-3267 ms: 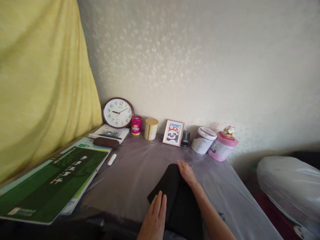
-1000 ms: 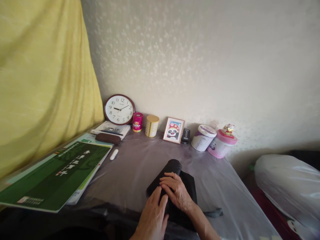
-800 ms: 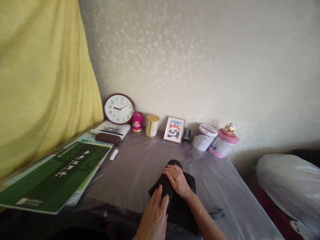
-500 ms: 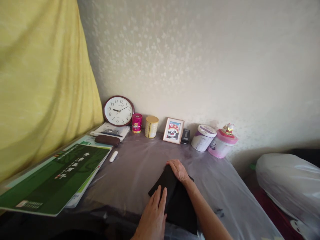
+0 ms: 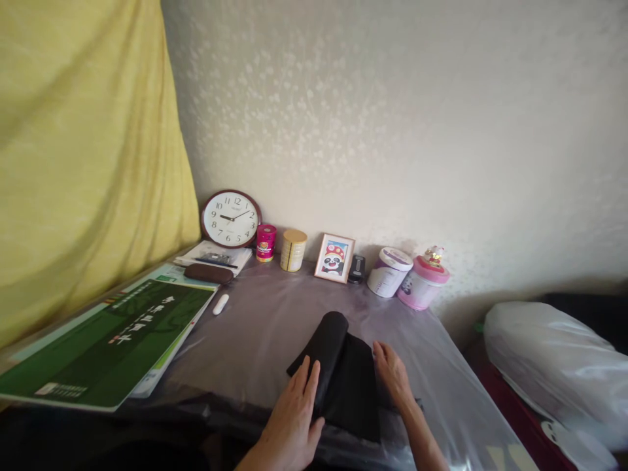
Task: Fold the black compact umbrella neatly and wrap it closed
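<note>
A black cloth (image 5: 350, 392) lies partly folded on the plastic-covered table, its left part turned over into a rounded, raised fold. My left hand (image 5: 294, 415) rests flat on the near left of this fold, fingers stretched out and thumb apart. Just beyond the cloth's right edge is my right hand (image 5: 392, 373), fingers loosely bent with nothing visible in them. Whether its fingertips touch the edge, I cannot tell.
Along the wall stand a clock (image 5: 231, 218), a pink tin (image 5: 265, 243), a yellow-lidded can (image 5: 293, 251), a panda picture frame (image 5: 334, 258) and two tubs (image 5: 390, 273). Green books (image 5: 105, 347), a brown case (image 5: 209, 273) and a white stick-like object (image 5: 220, 304) lie left.
My right hand has left the top of the fold and moved right and nearer, beside the cloth's right edge. The left hand stays on the fold. The view has shifted slightly.
</note>
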The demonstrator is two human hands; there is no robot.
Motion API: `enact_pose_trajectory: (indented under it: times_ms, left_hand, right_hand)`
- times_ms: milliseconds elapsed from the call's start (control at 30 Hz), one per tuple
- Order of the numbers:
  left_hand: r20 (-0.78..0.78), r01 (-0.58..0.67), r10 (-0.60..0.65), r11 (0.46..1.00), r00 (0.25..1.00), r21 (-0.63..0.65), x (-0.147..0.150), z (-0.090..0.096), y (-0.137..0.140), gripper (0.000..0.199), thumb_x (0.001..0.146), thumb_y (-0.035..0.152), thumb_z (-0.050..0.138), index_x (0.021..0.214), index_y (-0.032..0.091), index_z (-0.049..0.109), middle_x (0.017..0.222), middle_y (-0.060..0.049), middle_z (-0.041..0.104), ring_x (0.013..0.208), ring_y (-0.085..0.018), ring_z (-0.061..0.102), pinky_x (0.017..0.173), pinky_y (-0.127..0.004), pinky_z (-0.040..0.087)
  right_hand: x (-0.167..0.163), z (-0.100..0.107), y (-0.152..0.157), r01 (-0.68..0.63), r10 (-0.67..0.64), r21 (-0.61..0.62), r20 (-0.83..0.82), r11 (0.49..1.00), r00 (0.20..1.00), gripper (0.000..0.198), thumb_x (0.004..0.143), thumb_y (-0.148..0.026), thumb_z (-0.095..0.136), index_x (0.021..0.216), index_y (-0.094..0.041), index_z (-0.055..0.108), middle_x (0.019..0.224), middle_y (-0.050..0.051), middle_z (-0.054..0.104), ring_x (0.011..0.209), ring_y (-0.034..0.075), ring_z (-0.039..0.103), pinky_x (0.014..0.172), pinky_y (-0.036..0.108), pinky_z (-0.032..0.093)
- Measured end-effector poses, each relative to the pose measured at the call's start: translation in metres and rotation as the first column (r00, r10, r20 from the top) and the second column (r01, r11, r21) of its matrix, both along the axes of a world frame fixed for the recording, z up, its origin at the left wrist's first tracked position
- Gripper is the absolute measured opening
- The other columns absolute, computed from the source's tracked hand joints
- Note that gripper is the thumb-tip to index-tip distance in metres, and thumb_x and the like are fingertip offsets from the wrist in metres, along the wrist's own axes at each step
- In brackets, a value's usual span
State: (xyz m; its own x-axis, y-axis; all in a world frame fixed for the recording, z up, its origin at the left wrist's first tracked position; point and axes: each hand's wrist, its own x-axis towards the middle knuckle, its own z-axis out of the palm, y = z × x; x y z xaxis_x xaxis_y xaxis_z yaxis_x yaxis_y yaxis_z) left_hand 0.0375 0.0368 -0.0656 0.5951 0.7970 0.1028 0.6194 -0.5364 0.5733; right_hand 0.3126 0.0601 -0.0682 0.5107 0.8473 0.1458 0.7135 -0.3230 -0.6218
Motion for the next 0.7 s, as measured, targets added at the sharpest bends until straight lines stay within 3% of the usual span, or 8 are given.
enact_pose_trajectory:
  times_ms: [133,267,433,533,700]
  left_hand:
    - [-0.034,-0.017,0.017,1.0,0.999,-0.015,0.0,0.001,-0.001,0.089,0.065,0.003,0.044,0.142,0.019,0.001,0.151,-0.01,0.004,0.137,-0.022,0.016,0.109,-0.038,0.027]
    - [-0.013,-0.013,0.013,1.0,1.0,-0.001,0.001,-0.001,-0.003,0.091,0.061,-0.003,0.038,0.141,0.02,0.001,0.151,-0.01,0.006,0.137,-0.02,0.016,0.109,-0.037,0.028]
    - [-0.019,-0.034,0.034,0.999,0.999,0.007,0.002,0.003,-0.005,0.09,0.061,-0.005,0.036,0.141,0.017,0.001,0.15,-0.015,0.009,0.136,-0.022,0.019,0.108,-0.039,0.029]
    - [-0.039,-0.049,0.049,0.999,0.998,-0.002,0.002,0.004,-0.006,0.09,0.062,-0.005,0.037,0.142,0.018,0.001,0.149,-0.016,0.013,0.135,-0.024,0.023,0.106,-0.038,0.031]
    - [-0.053,-0.067,0.067,0.998,0.996,0.007,0.003,0.003,-0.006,0.09,0.062,-0.004,0.039,0.142,0.017,0.003,0.148,-0.017,0.017,0.134,-0.024,0.025,0.106,-0.038,0.032]
  right_hand:
    - [-0.015,-0.006,-0.021,-0.016,0.014,-0.013,-0.116,1.0,0.993,0.048,0.075,-0.054,0.039,0.092,-0.016,0.064,0.089,0.01,0.068,0.087,0.025,0.063,0.076,0.034,0.046]
    - [-0.034,0.003,-0.027,0.013,-0.003,0.039,-0.243,0.999,0.97,0.05,0.071,-0.057,0.045,0.096,-0.016,0.06,0.069,0.004,0.065,0.066,0.022,0.063,0.057,0.032,0.048]
    - [-0.053,0.019,-0.02,-0.012,-0.002,-0.021,-0.561,1.0,0.828,0.046,0.068,-0.053,0.057,0.1,-0.02,0.054,0.055,-0.003,0.058,0.041,0.015,0.054,0.035,0.025,0.041]
    - [-0.058,0.027,-0.015,-0.039,0.049,0.03,-0.636,0.999,0.77,0.037,0.067,-0.048,0.064,0.091,-0.021,0.057,0.053,-0.004,0.057,0.04,0.012,0.053,0.035,0.021,0.039]
    - [-0.07,0.05,-0.008,-0.135,0.251,0.216,-0.721,0.967,0.646,0.036,0.071,-0.047,0.063,0.09,-0.017,0.061,0.063,-0.001,0.062,0.055,0.014,0.059,0.045,0.021,0.043]
